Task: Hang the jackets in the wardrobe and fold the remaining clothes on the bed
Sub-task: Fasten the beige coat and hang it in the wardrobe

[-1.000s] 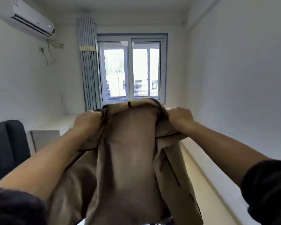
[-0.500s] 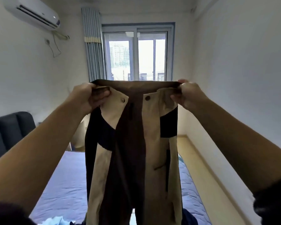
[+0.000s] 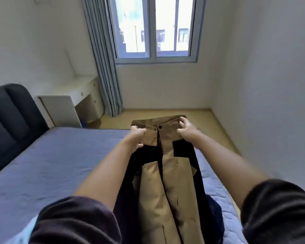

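A tan and black jacket (image 3: 167, 173) stretches out lengthwise over the right side of the blue bed (image 3: 56, 166), its collar end at the far edge. My left hand (image 3: 136, 136) grips the collar end on the left, fingers curled into the cloth. On the right of the collar end my right hand (image 3: 187, 129) holds the fabric, fingers bent over it. The jacket's near end runs out of view below. Dark blue cloth (image 3: 215, 208) shows under its near right side.
A dark padded headboard (image 3: 11, 120) stands at the left. A white desk (image 3: 74, 103) sits beyond the bed by a grey curtain (image 3: 102, 64) and a window (image 3: 155, 27). Wooden floor (image 3: 218, 131) runs along the right wall. Pale blue cloth (image 3: 23, 233) lies at the near left.
The jacket was held up in front of the window; both hands have brought it down and forward onto the bed, and my view has tilted down.
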A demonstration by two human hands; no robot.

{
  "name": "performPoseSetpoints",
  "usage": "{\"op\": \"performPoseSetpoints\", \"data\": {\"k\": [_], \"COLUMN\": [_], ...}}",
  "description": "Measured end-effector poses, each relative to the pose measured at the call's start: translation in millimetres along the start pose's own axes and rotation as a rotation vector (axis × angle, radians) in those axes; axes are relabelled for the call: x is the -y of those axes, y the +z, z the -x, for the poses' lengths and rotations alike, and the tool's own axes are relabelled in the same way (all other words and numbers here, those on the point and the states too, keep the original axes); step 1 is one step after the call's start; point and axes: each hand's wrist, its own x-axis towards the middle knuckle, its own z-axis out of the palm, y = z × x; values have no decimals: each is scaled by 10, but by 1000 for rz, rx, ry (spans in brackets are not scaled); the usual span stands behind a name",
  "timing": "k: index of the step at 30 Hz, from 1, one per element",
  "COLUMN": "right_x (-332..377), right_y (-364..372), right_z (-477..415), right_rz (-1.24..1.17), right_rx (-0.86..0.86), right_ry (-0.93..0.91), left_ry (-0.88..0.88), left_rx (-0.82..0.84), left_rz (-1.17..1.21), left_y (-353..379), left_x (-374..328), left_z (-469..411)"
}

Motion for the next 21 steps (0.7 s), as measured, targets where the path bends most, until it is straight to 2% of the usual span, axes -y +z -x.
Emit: {"op": "performPoseSetpoints", "data": {"k": [4, 7, 11, 18, 21], "right_x": [-1435, -2373, -3363, -5074, -5648], "right_y": [595, 927, 1259, 1775, 1899], "right_z": [174, 451, 846, 1850, 2175], "right_rz": [61, 131, 147, 263, 352], "right_rx": [92, 139, 220, 374, 392], "right_ry": [225, 368, 549, 831, 899], "left_ry": [-303, -442, -596, -963, -1079], "left_rx": [-2, -52, -51, 12, 51], "left_rz": [-106, -114, -116, -116, -135], "left_y": [27, -3, -2, 246, 405], "left_x": [1557, 2528, 3574, 5392, 6018], "left_z": [-117, 19, 308, 1119, 1369]}}
